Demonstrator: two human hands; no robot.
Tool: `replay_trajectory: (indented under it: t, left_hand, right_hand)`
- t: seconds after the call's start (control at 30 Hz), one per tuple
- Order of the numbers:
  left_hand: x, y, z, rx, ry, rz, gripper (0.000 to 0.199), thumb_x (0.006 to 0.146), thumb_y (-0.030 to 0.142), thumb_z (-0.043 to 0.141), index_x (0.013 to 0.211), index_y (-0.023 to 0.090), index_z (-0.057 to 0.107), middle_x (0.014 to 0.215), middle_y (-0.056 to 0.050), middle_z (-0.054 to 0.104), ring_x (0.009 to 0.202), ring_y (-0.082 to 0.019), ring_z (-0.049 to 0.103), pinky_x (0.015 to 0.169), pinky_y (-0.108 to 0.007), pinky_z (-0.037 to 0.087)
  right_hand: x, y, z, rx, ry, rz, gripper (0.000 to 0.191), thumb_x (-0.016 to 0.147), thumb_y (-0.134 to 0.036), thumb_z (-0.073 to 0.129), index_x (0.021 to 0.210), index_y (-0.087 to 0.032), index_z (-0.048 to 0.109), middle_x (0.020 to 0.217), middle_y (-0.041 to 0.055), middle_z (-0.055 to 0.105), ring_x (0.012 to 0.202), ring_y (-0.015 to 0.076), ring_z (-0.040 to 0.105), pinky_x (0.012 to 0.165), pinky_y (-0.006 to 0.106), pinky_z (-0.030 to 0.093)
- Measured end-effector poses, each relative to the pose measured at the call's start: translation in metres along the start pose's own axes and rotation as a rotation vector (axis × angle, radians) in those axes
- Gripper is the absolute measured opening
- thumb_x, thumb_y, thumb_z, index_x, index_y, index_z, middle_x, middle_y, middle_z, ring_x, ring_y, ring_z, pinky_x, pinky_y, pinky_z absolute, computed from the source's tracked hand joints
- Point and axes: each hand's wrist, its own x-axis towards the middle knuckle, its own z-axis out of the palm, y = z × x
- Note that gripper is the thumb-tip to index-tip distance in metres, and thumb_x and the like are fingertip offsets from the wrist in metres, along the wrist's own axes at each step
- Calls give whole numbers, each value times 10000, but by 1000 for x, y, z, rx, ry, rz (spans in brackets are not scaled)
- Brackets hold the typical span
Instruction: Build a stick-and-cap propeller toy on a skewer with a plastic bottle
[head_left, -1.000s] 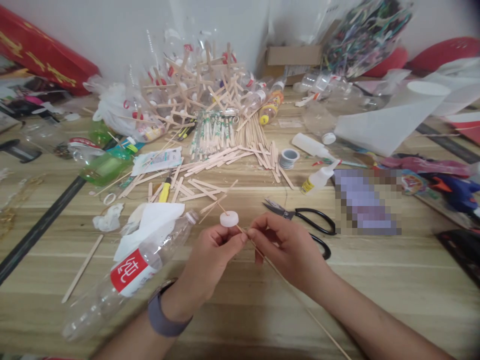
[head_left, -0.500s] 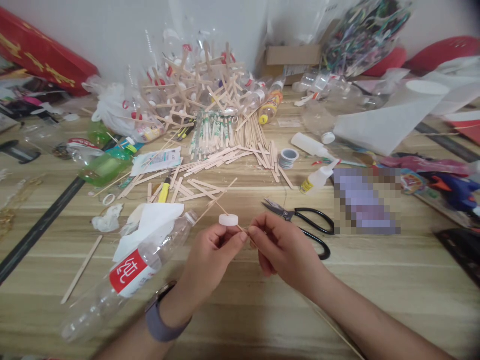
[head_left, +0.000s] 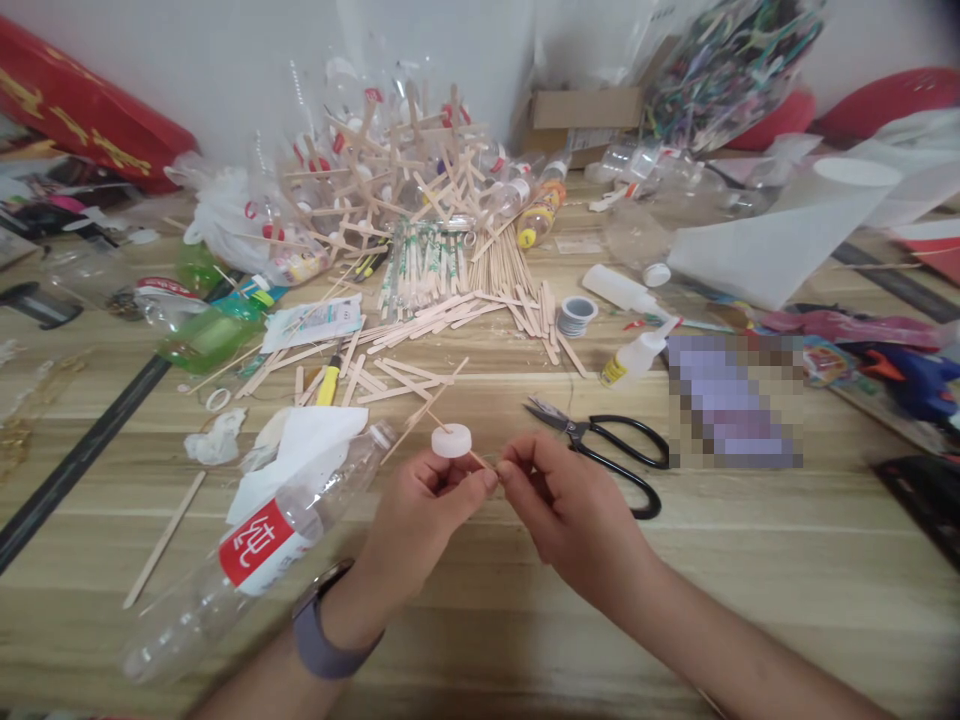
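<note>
Close over the table, my left hand point(head_left: 427, 515) is closed on a thin wooden stick point(head_left: 436, 416) that passes through a white bottle cap point(head_left: 451, 442). The cap sits just above my left fingers, and at its far side the stick meets another thin stick. My right hand point(head_left: 581, 505) pinches at the near end of the stick, its fingertips almost touching my left thumb. What lies inside that pinch is too small to make out. Beside my left forearm lies a clear plastic bottle point(head_left: 259, 545) with a red and white label. Black-handled scissors point(head_left: 592, 435) rest beyond my right hand.
Flat wooden sticks point(head_left: 442, 318) and thin skewers point(head_left: 499, 255) lie ahead, before a pile of bottles and crossed sticks. A glue bottle point(head_left: 636, 358), a wire spool point(head_left: 577, 316) and a white paper cone point(head_left: 780, 235) are at right. White paper point(head_left: 311, 450) lies at left.
The bottle cap has tilted and shifted slightly left, showing more of its top. My right hand has turned a little, and its lower fingers have curled in. Objects on the table have stayed put.
</note>
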Motion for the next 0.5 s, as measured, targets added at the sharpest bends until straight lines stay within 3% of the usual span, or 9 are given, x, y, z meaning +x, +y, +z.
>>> replay_trajectory:
  t: [0.07,0.2,0.3,0.4,0.5]
  left_hand:
    - [0,0,0,-5,-14,15,143,736,269,680,656,164,625,591,48,538,575,-89,439,557,-202,360]
    - [-1,0,-4,-7,-71,92,151,784,274,659,677,169,647,619,38,574,600,-94,467,579,-201,377]
    - [0,0,-6,39,-94,139,176,811,305,651,694,174,655,653,27,595,630,-103,483,602,-208,392]
    - [0,2,-6,96,-92,160,190,823,323,637,704,175,654,671,14,609,642,-115,495,612,-218,402]
    - [-1,4,-5,132,-102,172,191,827,331,626,721,175,651,690,6,614,659,-123,509,621,-222,412]
  right_hand:
    - [1,-1,-1,77,-43,53,151,888,-287,450,752,-224,471,426,-93,426,301,90,408,352,220,293]
    - [3,-2,-4,451,-241,267,226,887,-406,452,749,-228,442,408,-114,410,273,80,404,308,176,263]
    - [4,-3,-4,604,-283,357,273,861,-460,482,736,-222,433,448,-114,430,254,50,350,289,158,231]
    - [4,-5,-5,585,-249,347,267,848,-455,499,741,-218,436,483,-116,415,255,33,304,282,157,171]
    - [2,-7,-6,397,-187,266,203,869,-386,468,750,-223,450,443,-116,381,268,58,333,293,178,197]
